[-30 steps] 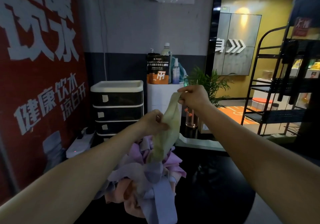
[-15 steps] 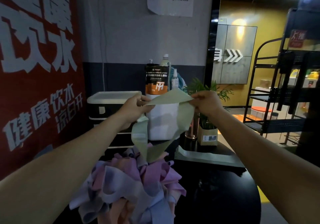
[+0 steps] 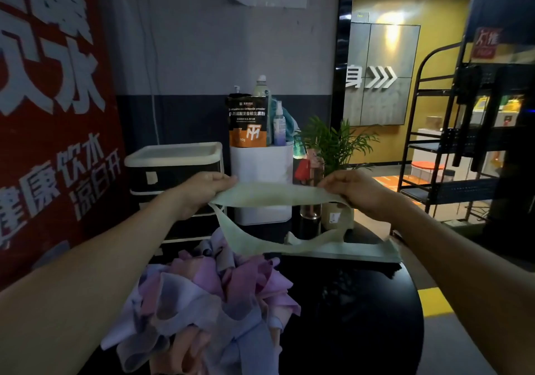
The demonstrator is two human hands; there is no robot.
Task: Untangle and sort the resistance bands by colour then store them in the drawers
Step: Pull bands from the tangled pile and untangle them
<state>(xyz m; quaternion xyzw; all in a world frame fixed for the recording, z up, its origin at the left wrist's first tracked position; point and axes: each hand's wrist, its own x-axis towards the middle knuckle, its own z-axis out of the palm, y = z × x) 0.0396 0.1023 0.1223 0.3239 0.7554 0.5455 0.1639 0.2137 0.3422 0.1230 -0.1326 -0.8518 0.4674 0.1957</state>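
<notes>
left hand (image 3: 202,189) and right hand (image 3: 353,190) each grip an end of the green band (image 3: 275,196), now pulled wide and clear of the pile (image 3: 208,296); it looks untangled, ready for the drawers (image 3: 173,169).

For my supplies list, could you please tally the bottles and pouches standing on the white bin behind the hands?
pouch: 1
bottles: 3, namely pump bottle, white-capped bottle, spray bottle
Total: 4
</notes>
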